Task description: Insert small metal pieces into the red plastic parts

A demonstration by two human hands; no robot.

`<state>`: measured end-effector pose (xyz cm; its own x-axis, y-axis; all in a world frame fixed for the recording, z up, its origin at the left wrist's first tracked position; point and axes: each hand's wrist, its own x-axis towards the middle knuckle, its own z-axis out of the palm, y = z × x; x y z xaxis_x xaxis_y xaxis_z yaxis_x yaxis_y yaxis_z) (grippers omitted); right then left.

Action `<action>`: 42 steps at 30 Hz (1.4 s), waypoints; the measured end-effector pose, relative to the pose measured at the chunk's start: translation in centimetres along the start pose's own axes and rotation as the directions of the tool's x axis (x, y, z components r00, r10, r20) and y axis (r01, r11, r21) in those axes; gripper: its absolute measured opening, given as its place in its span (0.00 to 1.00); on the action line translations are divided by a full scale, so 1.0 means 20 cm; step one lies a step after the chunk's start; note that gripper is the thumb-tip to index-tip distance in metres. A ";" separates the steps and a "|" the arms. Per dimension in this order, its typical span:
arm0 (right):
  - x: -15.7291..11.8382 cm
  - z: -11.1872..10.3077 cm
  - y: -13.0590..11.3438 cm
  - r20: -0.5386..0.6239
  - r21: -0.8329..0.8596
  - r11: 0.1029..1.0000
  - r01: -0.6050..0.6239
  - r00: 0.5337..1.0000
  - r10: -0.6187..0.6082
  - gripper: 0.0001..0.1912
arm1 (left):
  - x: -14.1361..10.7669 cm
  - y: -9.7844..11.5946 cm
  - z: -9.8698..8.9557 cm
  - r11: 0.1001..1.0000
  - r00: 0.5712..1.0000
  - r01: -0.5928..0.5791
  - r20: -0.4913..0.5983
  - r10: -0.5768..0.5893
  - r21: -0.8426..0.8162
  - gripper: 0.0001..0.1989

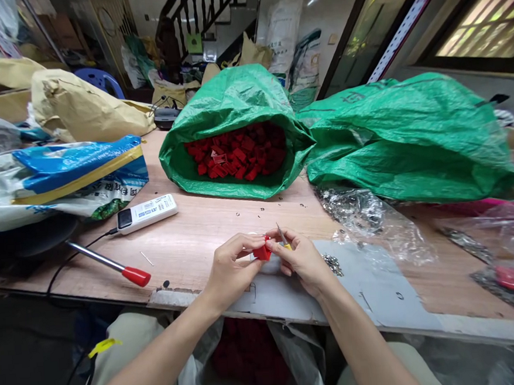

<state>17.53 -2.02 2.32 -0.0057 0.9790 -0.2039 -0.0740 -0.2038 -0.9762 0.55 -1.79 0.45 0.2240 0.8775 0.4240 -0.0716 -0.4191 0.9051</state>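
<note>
Over the front edge of the table, my left hand is closed on a small red plastic part, pinched between thumb and fingers. Close against it, my right hand is closed around a thin pointed metal tool with a bit of yellow at its lower end; its exact kind is unclear. The right thumb reaches onto the red part. Beneath both hands lies a grey sheet. A little pile of small shiny metal pieces rests on it, just right of my right hand.
An opened green sack of red parts faces me; a second green sack lies right. Clear plastic bags hold metal pieces. At left are a white device with a cable and a red-tipped lever. Below the table hangs another bag.
</note>
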 end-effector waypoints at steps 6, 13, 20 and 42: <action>-0.02 -0.07 -0.04 0.224 0.111 0.975 -0.195 0.960 0.166 0.21 | 0.01 0.01 -0.01 1.000 1.000 0.000 -0.006 0.000 -0.014 0.08; -0.02 -0.09 -0.04 0.185 0.020 0.994 -0.104 0.978 0.099 0.19 | 0.00 0.01 0.00 1.000 1.000 0.017 0.001 -0.017 -0.004 0.07; -0.02 -0.07 -0.04 0.163 -0.023 0.991 -0.131 0.978 0.133 0.20 | -0.01 0.01 -0.01 0.995 0.999 0.053 -0.006 -0.054 -0.084 0.07; -0.10 -0.04 -0.02 0.278 0.158 0.963 -0.218 0.946 0.168 0.19 | 0.01 0.02 -0.05 0.963 0.987 0.155 0.004 -0.158 -0.222 0.12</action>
<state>18.33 -3.86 3.06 -0.2953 0.8941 -0.3367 -0.2279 -0.4082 -0.8840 -0.37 -1.56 1.02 0.2362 0.9318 0.2755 -0.2497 -0.2158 0.9440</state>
